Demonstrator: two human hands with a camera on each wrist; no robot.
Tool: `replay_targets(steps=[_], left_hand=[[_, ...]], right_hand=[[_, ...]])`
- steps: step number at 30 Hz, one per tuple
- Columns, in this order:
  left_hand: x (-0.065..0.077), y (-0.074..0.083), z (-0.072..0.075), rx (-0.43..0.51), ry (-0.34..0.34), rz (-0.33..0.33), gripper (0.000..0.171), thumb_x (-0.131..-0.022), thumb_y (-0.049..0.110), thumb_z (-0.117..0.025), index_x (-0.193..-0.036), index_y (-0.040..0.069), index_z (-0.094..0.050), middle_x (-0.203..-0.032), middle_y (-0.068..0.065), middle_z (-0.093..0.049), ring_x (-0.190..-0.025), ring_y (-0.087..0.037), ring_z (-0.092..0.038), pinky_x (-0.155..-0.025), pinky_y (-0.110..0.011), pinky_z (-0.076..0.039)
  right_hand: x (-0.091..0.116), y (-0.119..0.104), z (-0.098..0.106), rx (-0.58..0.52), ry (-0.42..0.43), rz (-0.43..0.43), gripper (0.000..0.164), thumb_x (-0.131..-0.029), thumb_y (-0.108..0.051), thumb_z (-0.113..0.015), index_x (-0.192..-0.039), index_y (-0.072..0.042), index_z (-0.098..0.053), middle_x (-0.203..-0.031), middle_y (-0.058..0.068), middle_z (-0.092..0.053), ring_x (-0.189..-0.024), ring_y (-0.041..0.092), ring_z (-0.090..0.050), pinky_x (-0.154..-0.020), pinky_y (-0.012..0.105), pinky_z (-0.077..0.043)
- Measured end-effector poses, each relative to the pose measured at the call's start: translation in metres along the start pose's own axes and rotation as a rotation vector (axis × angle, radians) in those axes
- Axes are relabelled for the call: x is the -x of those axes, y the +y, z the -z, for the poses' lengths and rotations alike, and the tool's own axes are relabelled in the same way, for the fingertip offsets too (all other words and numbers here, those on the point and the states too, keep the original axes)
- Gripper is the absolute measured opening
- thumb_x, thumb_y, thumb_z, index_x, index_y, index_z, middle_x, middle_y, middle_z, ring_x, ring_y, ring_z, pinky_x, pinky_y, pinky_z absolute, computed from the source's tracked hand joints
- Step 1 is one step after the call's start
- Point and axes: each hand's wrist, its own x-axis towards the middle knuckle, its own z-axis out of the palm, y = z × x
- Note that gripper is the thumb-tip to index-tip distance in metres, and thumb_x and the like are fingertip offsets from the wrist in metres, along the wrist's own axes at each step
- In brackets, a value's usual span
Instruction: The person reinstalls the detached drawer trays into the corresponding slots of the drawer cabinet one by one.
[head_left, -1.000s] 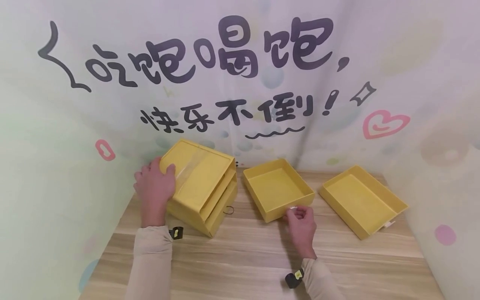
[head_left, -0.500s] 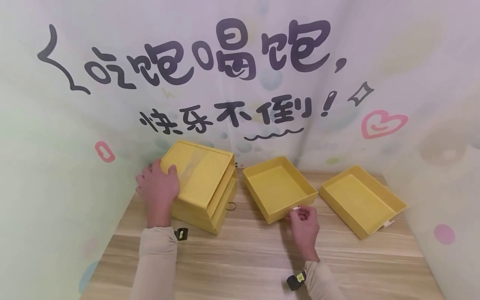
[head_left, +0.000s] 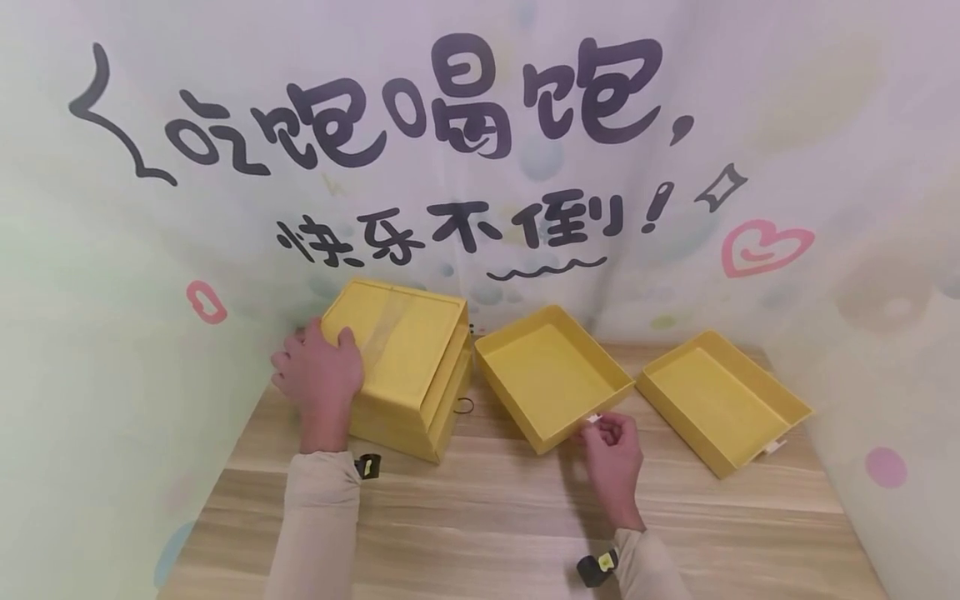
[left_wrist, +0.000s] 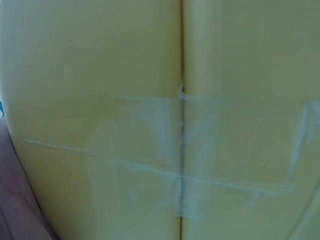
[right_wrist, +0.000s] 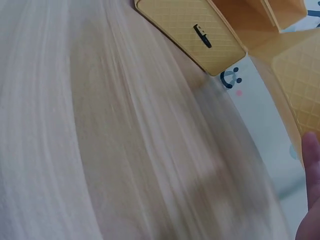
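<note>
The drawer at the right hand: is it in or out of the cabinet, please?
Out: the drawer sits apart from the cabinet, with table showing between them.

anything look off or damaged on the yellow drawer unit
Yes: the clear tape on the yellow drawer unit looks wrinkled, creased across a seam in the left wrist view. Whether it hides damage, I can't tell.
</note>
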Motion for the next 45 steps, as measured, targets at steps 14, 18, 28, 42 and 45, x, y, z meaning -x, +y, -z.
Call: replay_targets(steps=[14,18,28,42,45], left_hand=[[-0.0007,0.0004,0.0035,0.016,-0.015,-0.007,0.068,-0.102,0.054,-0.035,-0.159,0.017,-0.033,-0.151,-0.03,-0.041,-0.129,-0.052,-0.036,-0.101,-0.066,-0.032],[-0.0018,0.0003,0.0054,0.024,-0.028,0.006,0.068,-0.102,0.054,-0.037,-0.158,0.016,-0.034,-0.15,-0.03,-0.041,-0.129,-0.052,-0.036,-0.101,-0.067,-0.032],[-0.0018,0.0052,0.0049,0.019,-0.054,0.017,0.067,-0.103,0.054,-0.036,-0.159,0.018,-0.032,-0.152,-0.033,-0.037,-0.131,-0.057,-0.033,-0.102,-0.071,-0.03],[0.0008,0.0069,0.0075,0.053,-0.071,0.017,0.069,-0.102,0.057,-0.04,-0.16,0.02,-0.031,-0.154,-0.034,-0.033,-0.135,-0.056,-0.03,-0.101,-0.078,-0.031],[0.002,0.0084,0.0069,0.044,-0.064,0.021,0.069,-0.103,0.056,-0.039,-0.16,0.02,-0.03,-0.153,-0.034,-0.033,-0.135,-0.055,-0.03,-0.101,-0.077,-0.033]], right_hand=[[0.0042,-0.0035,0.0057,0.027,-0.022,0.065,0.026,-0.088,0.003,-0.066,-0.112,0.003,-0.056,-0.09,0.001,-0.062,-0.074,0.004,-0.062,-0.067,0.022,-0.059],[0.0051,-0.0001,0.0061,0.025,-0.034,0.088,0.028,-0.088,0.003,-0.067,-0.114,0.004,-0.057,-0.09,0.001,-0.063,-0.073,0.003,-0.062,-0.066,0.022,-0.058],[0.0081,-0.0014,0.0036,-0.009,-0.064,0.114,0.023,-0.088,0.007,-0.063,-0.109,0.006,-0.056,-0.086,0.002,-0.063,-0.07,0.007,-0.065,-0.066,0.031,-0.062],[0.0095,-0.004,-0.0009,-0.014,-0.134,0.139,0.024,-0.086,0.008,-0.064,-0.109,0.007,-0.057,-0.088,0.008,-0.063,-0.071,0.012,-0.067,-0.066,0.032,-0.062],[0.0096,-0.0036,-0.0017,-0.025,-0.145,0.145,0.025,-0.085,0.009,-0.063,-0.11,0.007,-0.057,-0.088,0.008,-0.063,-0.071,0.012,-0.067,-0.066,0.03,-0.062]])
